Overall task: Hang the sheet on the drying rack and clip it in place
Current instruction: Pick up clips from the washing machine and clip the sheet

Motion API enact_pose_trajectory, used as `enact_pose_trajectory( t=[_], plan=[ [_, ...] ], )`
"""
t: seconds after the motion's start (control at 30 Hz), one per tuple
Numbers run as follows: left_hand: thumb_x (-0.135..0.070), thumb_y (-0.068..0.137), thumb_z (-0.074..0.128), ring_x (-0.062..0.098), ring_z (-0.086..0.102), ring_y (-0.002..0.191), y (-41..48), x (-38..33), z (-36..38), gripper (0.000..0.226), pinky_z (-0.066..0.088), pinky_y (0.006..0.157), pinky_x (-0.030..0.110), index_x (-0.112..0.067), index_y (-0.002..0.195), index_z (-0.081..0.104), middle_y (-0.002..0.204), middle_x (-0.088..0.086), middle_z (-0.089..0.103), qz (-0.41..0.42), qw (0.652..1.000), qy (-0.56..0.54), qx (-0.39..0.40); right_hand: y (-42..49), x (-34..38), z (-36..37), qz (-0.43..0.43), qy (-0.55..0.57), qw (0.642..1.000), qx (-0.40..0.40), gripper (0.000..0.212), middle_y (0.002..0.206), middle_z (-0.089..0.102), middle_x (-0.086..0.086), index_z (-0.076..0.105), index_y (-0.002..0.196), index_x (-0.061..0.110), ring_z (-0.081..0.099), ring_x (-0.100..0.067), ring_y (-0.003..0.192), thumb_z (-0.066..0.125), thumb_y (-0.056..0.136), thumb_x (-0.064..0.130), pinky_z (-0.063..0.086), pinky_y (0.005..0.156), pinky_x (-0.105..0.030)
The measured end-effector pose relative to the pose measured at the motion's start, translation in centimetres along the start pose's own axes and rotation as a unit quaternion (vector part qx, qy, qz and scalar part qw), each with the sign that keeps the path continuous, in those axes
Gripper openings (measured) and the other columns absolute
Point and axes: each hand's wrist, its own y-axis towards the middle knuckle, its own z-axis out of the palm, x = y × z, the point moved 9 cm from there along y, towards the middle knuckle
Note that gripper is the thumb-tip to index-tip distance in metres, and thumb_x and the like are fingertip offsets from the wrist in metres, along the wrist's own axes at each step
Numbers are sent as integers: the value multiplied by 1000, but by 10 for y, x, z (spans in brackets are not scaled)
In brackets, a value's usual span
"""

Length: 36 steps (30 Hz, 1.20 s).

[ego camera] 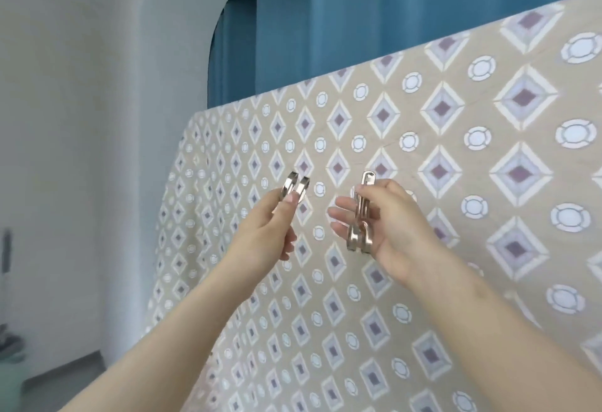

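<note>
Sheet (456, 183) draped over rack, which is hidden under the fabric. Top fold well above fingertips. No clip seen on fold yet.
Clip (294, 188) pinched between thumb and forefinger of left hand (270, 225), prongs up; judged staged for fold.
Spare clips (361, 216) bunched in right hand (394, 225), thumb curled over them, other fingers loosely spread; judged kept as supply.
Curtain (325, 20) behind sheet, beyond fingers. Wall (81, 85) left of left fingers.
No obstacle seen between fingers and fold.

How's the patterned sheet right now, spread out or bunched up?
Spread out: the sheet hangs flat from a straight top edge, and its diamond pattern runs smooth without bunching. What holds it up is hidden.
</note>
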Motion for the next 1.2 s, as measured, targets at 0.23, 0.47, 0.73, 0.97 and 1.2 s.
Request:
enact_pose_trajectory(
  t=[0.23,0.47,0.73,0.97,1.2],
  plan=[
    [-30,100,27,17,51,50,61,23,-60,24,41,52,28,-16,87,41,61,4,60,29,993,94,-66,76,-28,56,-29,-57,998,24,23,59,38,0,48,75,22,32,-9,34,54,86,3,34,39,-15],
    [-16,96,27,18,52,48,132,36,-96,19,41,48,26,-20,80,37,60,5,60,68,981,160,-82,144,-42,120,-81,-171,975,116,15,69,52,-1,65,70,22,33,-10,38,73,79,31,32,40,-19],
    [-11,94,29,17,52,47,206,59,-134,20,42,48,26,-20,81,40,57,3,57,96,983,145,-66,213,-72,176,-82,-246,957,131,24,70,52,-1,63,74,16,32,-9,39,68,82,38,28,40,-19],
    [-40,92,50,16,65,78,269,112,-197,27,52,70,28,-15,101,55,96,6,65,32,994,-104,-17,269,-98,235,-121,-134,979,90,21,69,57,1,61,75,17,35,-7,41,66,85,34,36,40,-18],
    [-28,88,58,12,70,87,342,139,-256,20,56,77,22,-9,94,62,91,4,71,13,932,-358,50,326,-128,300,-142,-120,981,59,20,77,62,2,63,82,20,40,-10,48,62,87,39,39,40,-19]
  ],
)
